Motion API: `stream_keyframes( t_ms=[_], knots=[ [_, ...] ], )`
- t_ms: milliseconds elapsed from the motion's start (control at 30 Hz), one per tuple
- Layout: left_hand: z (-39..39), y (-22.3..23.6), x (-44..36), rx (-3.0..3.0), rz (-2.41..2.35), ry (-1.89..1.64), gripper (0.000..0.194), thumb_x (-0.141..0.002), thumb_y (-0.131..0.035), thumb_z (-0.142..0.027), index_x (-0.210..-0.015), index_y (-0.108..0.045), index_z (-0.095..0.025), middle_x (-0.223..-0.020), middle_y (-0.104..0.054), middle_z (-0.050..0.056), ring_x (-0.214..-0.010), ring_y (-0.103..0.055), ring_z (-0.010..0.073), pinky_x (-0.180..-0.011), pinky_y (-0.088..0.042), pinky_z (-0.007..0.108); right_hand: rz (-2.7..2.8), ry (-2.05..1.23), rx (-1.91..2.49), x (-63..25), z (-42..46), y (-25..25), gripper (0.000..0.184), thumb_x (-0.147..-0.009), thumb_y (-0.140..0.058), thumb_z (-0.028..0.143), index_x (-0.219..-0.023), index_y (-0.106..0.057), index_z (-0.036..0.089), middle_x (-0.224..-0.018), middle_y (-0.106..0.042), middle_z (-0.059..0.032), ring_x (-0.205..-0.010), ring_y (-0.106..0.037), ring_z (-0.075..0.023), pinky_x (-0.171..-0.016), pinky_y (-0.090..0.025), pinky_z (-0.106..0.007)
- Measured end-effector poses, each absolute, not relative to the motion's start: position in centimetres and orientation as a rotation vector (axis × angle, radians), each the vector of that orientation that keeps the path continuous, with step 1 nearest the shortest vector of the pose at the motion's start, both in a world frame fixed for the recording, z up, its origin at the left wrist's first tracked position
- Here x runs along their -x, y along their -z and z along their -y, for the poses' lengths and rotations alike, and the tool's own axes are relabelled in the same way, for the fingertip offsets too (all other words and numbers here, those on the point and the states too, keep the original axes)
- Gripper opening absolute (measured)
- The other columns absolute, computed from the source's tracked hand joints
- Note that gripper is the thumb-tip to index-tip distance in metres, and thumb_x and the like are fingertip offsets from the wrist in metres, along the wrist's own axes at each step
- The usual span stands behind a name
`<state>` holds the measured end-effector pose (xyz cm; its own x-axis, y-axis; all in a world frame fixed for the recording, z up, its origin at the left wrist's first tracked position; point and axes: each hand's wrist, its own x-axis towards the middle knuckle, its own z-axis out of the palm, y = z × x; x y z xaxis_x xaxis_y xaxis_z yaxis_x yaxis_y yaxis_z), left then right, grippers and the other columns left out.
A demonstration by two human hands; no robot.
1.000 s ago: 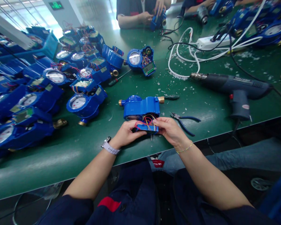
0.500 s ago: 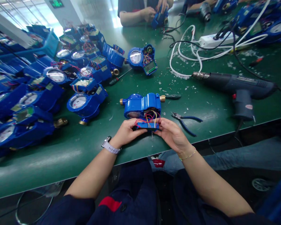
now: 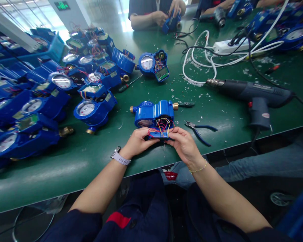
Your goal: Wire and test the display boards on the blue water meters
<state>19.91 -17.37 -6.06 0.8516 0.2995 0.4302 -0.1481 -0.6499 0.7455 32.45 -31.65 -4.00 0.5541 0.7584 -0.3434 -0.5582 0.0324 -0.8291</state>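
Note:
A blue water meter (image 3: 154, 112) with brass ends lies on its side on the green table in front of me. Red, yellow and white wires (image 3: 161, 125) run from its opening to a small blue display housing (image 3: 159, 134). My left hand (image 3: 141, 141) grips the left end of that housing, thumb along its near edge. At the right end, my right hand (image 3: 183, 143) pinches the housing, its fingertips close to the wires. Diagonal cutters (image 3: 200, 129) with blue handles lie right of my right hand. Behind the meter's right brass end shows a dark handle (image 3: 187, 104).
Many blue meters (image 3: 44, 101) crowd the left side; another opened meter (image 3: 154, 65) lies farther back beside a screwdriver (image 3: 125, 87). A heat gun (image 3: 252, 94) rests at right, near a white power strip (image 3: 232, 45) and cables. Across the table, a person's hands (image 3: 168, 16) hold a meter.
My right hand has shifted slightly left, its fingers drawn in closer at the housing's right end near the wires. The left hand keeps its grip, and the meter stays in place.

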Motion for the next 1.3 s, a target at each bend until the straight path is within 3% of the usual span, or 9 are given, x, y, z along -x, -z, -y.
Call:
stream_keyframes(
  t_ms=[267, 567, 933, 1300],
  knots=[
    [17.4, 6.0, -19.9, -2.153, -0.119, -0.685, 0.016, -0.085, -0.070, -0.028, -0.095, -0.071, -0.015, -0.088, -0.076, 0.006, -0.077, -0.069, 0.0154, -0.073, -0.055, 0.027, 0.211, -0.939, 1.207, -32.2, 31.3, 3.7, 0.029, -0.057, -0.083, 0.039, -0.069, -0.066, 0.019, -0.074, -0.062, 0.0014, -0.072, -0.056, -0.0127, -0.066, -0.049, -0.026],
    [17.3, 6.3, -20.0, -2.104, -0.177, -0.682, 0.018, -0.084, -0.070, -0.029, -0.096, -0.072, -0.015, -0.092, -0.076, 0.006, -0.081, -0.071, 0.0169, -0.077, -0.056, 0.029, 0.222, -1.019, 1.159, -32.9, 31.5, 3.6, 0.039, -0.063, -0.079, 0.054, -0.077, -0.066, 0.020, -0.079, -0.065, -0.0015, -0.079, -0.060, -0.0159, -0.069, -0.051, -0.029],
    [17.4, 6.1, -20.0, -2.111, -0.145, -0.675, 0.016, -0.084, -0.071, -0.026, -0.096, -0.071, -0.016, -0.091, -0.076, 0.005, -0.081, -0.071, 0.0164, -0.076, -0.055, 0.027, 0.307, -1.009, 1.257, -33.2, 31.6, 3.1, 0.034, -0.056, -0.086, 0.035, -0.074, -0.062, 0.019, -0.080, -0.066, 0.0011, -0.074, -0.059, -0.0117, -0.070, -0.049, -0.027],
    [17.4, 6.0, -20.0, -2.080, -0.178, -0.669, 0.017, -0.083, -0.071, -0.025, -0.097, -0.072, -0.015, -0.093, -0.077, 0.005, -0.081, -0.071, 0.0165, -0.077, -0.055, 0.027, 0.319, -1.001, 1.229, -32.8, 31.4, 2.7, 0.032, -0.058, -0.083, 0.037, -0.075, -0.063, 0.018, -0.080, -0.066, 0.0010, -0.076, -0.059, -0.0121, -0.071, -0.049, -0.026]
  ],
)
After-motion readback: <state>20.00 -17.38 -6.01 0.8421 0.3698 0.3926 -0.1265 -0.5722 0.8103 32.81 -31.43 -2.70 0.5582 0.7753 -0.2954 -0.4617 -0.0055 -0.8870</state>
